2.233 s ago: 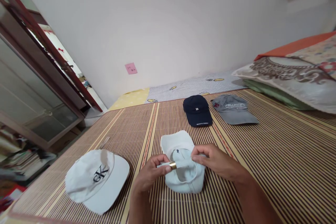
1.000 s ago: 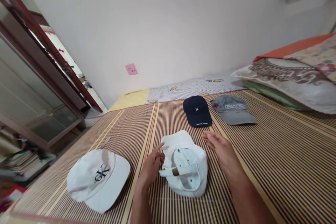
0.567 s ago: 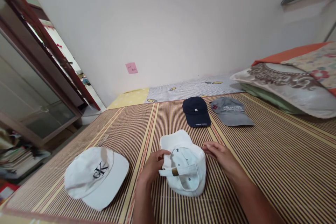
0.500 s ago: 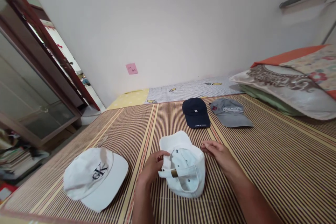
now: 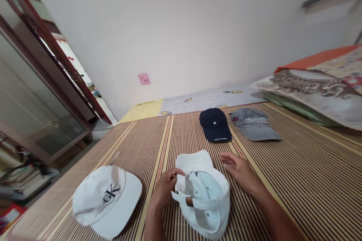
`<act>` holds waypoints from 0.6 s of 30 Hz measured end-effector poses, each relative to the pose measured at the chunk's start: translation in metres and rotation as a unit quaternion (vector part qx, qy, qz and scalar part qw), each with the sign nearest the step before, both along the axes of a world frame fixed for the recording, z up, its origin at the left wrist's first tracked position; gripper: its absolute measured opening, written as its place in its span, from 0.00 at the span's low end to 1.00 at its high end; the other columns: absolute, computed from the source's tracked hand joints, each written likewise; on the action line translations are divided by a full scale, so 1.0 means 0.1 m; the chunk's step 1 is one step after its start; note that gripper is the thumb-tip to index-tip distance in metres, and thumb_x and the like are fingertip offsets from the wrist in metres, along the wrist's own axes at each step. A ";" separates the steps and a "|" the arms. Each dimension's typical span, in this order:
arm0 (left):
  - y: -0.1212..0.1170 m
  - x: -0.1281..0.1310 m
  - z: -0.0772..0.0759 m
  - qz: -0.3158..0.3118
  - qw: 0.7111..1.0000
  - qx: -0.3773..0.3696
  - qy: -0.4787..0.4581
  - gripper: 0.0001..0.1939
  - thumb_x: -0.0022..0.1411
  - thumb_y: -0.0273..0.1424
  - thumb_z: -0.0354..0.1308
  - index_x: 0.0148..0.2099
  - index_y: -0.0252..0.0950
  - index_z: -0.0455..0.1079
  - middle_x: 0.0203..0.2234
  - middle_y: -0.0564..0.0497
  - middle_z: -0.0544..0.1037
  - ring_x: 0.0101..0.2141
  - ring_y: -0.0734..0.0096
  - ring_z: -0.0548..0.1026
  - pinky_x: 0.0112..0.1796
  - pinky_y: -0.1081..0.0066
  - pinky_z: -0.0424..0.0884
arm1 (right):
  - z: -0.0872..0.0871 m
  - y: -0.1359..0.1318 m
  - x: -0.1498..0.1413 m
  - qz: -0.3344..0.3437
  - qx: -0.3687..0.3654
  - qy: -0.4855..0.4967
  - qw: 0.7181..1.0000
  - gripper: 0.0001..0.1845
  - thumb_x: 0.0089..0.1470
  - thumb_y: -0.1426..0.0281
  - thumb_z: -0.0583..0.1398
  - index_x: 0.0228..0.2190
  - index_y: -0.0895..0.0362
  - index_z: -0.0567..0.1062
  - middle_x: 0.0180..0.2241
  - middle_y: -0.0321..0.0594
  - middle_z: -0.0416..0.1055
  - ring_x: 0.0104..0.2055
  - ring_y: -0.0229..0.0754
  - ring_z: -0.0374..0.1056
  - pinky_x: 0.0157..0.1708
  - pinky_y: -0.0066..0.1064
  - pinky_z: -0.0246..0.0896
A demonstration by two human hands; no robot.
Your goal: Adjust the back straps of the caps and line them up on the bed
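Observation:
A pale, near-white baseball cap [image 5: 223,211] lies in front of me with its inside facing up, its brim pointing away and its back strap toward me. My left hand [image 5: 164,188] pinches the cap's left rim between thumb and fingers. To the right of the brim, my right hand [image 5: 239,167] is held a little apart from the cap, fingers stretched out and holding nothing. A white cap with a dark "CK"-like monogram [image 5: 102,196] lies to the left. Farther back sit a navy cap [image 5: 215,124] and a grey cap [image 5: 254,124] side by side.
Everything rests on a striped woven mat [image 5: 305,180]. A checked cloth [image 5: 198,98] runs along the white wall behind it. Pillows [image 5: 311,90] are piled at the right. A pink note [image 5: 144,79] is stuck on the wall, and a glass-panelled cabinet door [image 5: 36,101] stands at left.
My right hand has drawn slightly away from the pale cap's right rim. The left hand keeps its hold. My view has shifted a little, so everything sits lower and farther right.

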State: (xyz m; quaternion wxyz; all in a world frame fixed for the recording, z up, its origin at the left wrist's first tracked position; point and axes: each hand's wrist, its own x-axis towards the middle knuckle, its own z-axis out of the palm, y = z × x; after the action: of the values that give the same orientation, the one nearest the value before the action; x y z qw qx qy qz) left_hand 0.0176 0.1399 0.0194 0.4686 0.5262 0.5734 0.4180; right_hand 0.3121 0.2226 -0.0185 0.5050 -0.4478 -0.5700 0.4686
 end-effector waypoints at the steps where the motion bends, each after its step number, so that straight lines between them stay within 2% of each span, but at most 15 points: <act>1: 0.00 -0.01 0.00 0.000 1.000 0.002 -0.006 0.13 0.51 0.33 0.60 0.37 0.33 0.78 0.26 0.53 0.76 0.25 0.72 0.66 0.28 0.72 0.57 | 0.06 -0.03 0.00 0.018 0.021 -0.023 0.999 0.25 0.40 0.65 0.66 0.44 0.53 0.83 0.52 0.50 0.81 0.58 0.59 0.73 0.65 0.56 0.59; 3: -0.01 -0.03 0.01 -0.001 1.000 0.002 -0.020 0.12 0.52 0.34 0.62 0.37 0.33 0.79 0.27 0.53 0.76 0.27 0.72 0.67 0.29 0.71 0.59 | 0.18 -0.09 0.00 0.072 0.063 -0.091 0.991 0.29 0.45 0.66 0.67 0.51 0.50 0.81 0.61 0.48 0.74 0.67 0.57 0.64 0.70 0.56 0.50; 5: -0.03 -0.05 0.02 0.002 0.999 -0.003 -0.033 0.11 0.54 0.34 0.63 0.38 0.34 0.80 0.27 0.52 0.77 0.28 0.72 0.68 0.31 0.71 0.60 | 0.29 -0.15 -0.01 0.137 0.086 -0.161 0.974 0.26 0.52 0.62 0.66 0.54 0.48 0.81 0.65 0.47 0.70 0.69 0.57 0.61 0.71 0.57 0.48; 8: -0.06 -0.05 0.03 0.008 0.998 -0.025 -0.060 0.11 0.54 0.35 0.65 0.38 0.34 0.81 0.28 0.52 0.78 0.28 0.72 0.68 0.31 0.71 0.60 | 0.36 -0.21 -0.03 0.204 0.083 -0.198 0.955 0.18 0.57 0.57 0.66 0.48 0.45 0.84 0.64 0.46 0.71 0.70 0.58 0.60 0.70 0.57 0.49; 12: -0.09 0.00 0.12 -0.004 0.994 -0.047 -0.098 0.11 0.52 0.35 0.68 0.38 0.35 0.82 0.28 0.51 0.79 0.28 0.71 0.70 0.30 0.72 0.61 | 0.44 -0.28 -0.01 0.240 0.064 -0.184 0.951 0.09 0.59 0.58 0.66 0.36 0.45 0.86 0.59 0.42 0.77 0.71 0.60 0.57 0.71 0.57 0.45; 13: -0.11 0.01 0.15 -0.011 0.993 -0.051 -0.110 0.11 0.51 0.34 0.68 0.38 0.35 0.82 0.29 0.50 0.80 0.29 0.70 0.71 0.31 0.72 0.63 | 0.48 -0.30 0.00 0.247 0.056 -0.171 0.952 0.08 0.60 0.59 0.65 0.35 0.46 0.86 0.56 0.42 0.79 0.71 0.60 0.58 0.71 0.56 0.45; 15: -0.14 0.05 0.23 -0.022 0.990 -0.059 -0.129 0.11 0.49 0.32 0.69 0.37 0.35 0.82 0.30 0.49 0.82 0.30 0.69 0.73 0.32 0.71 0.66 | 0.60 -0.35 0.03 0.265 0.039 -0.134 0.954 0.09 0.62 0.60 0.64 0.35 0.46 0.85 0.50 0.42 0.81 0.65 0.59 0.65 0.67 0.52 0.53; 18: -0.18 0.07 0.30 -0.013 0.992 -0.046 -0.120 0.09 0.50 0.35 0.70 0.33 0.36 0.81 0.25 0.50 0.80 0.29 0.66 0.73 0.33 0.68 0.69 | 0.78 -0.41 0.06 0.284 0.027 -0.073 0.956 0.14 0.64 0.56 0.62 0.35 0.49 0.84 0.40 0.41 0.81 0.47 0.54 0.75 0.50 0.40 0.67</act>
State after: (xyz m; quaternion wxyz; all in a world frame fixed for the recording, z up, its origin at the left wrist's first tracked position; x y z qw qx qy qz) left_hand 0.0243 0.1218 0.0493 0.5633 0.4577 0.5243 0.4454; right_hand 0.3186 0.1815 0.0592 0.3203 -0.2865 -0.7214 0.5431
